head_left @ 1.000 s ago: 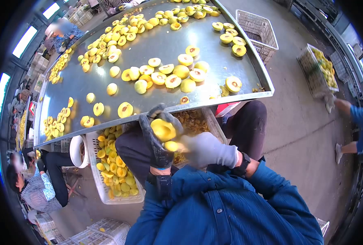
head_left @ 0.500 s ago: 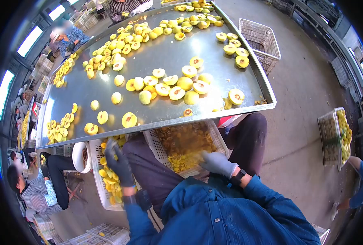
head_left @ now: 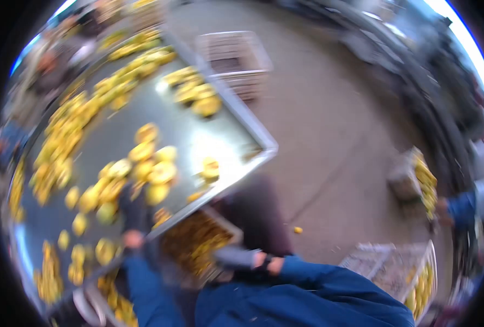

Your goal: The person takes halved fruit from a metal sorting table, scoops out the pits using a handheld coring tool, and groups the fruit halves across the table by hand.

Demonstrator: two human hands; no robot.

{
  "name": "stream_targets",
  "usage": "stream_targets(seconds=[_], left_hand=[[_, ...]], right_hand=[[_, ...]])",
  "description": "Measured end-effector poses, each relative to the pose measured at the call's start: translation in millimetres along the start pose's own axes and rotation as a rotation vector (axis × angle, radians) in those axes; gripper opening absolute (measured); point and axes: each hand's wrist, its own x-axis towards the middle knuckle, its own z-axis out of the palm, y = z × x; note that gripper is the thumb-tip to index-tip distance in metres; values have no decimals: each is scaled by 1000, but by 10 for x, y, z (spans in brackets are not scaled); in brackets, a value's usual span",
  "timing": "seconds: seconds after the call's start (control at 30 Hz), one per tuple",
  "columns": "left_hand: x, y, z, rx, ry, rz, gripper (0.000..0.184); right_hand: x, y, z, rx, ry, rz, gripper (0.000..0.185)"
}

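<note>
The left hand point(head_left: 134, 206), dark-gloved and blurred, reaches over the near edge of the bench point(head_left: 160, 98) at 8 o'clock, its fingers at the cluster of yellow fruit halves point(head_left: 162, 172) towards 9 o'clock. I cannot tell if its grip is wide, narrow or holding a piece (the blur is heavy there).

The right hand point(head_left: 233, 257), in a grey glove, is at 6 o'clock, beside the scrap crate point(head_left: 226, 222) at 7 o'clock. That crate holds brown and yellow scraps point(head_left: 193, 245). Whether this grip is narrow or holding anything, I cannot tell either.

More fruit point(head_left: 73, 125) lies along the bench's far side, from 9 to 11 o'clock. At 7 o'clock, below the bench edge, is yellow fruit point(head_left: 123, 309), with a white bucket point(head_left: 87, 306) beside it.

On the floor point(head_left: 329, 125) are a pale crate point(head_left: 235, 70) at 12 o'clock, a fruit-filled crate point(head_left: 430, 261) at 4 o'clock and 1 small yellow piece point(head_left: 298, 230) at 5 o'clock. Another person's blue sleeve point(head_left: 462, 209) is near a loaded crate point(head_left: 404, 182) at 3 o'clock.
</note>
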Motion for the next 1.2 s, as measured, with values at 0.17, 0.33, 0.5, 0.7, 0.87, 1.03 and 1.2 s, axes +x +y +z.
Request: stream_targets(seconds=[0.17, 0.33, 0.5, 0.7, 0.87, 1.03, 1.2], left_hand=[[350, -154, 232, -582, 120, -331, 37], [475, 210, -36, -759, 59, -288, 37], [95, 680, -615, -1032, 16, -305, 37], [-630, 1682, -1331, -1049, 414, -558, 46], [-898, 1764, -1207, -1554, 873, -747, 58], [-999, 1620, -1376, -1669, 784, -753, 61], [-961, 1696, -1558, -1501, 722, -864, 61]], right_hand=[[-9, -953, -80, -681, 186, -155, 15], [-130, -1573, -286, -630, 344, -138, 24], [84, -2083, -470, -397, 615, -192, 37], [40, -2968, -9, 771, 307, 88, 32], [-45, -2788, 300, -28, 318, -39, 27], [-139, -2649, 390, -907, 355, -372, 30], [-210, -2846, 420, -1034, 356, -380, 26]])
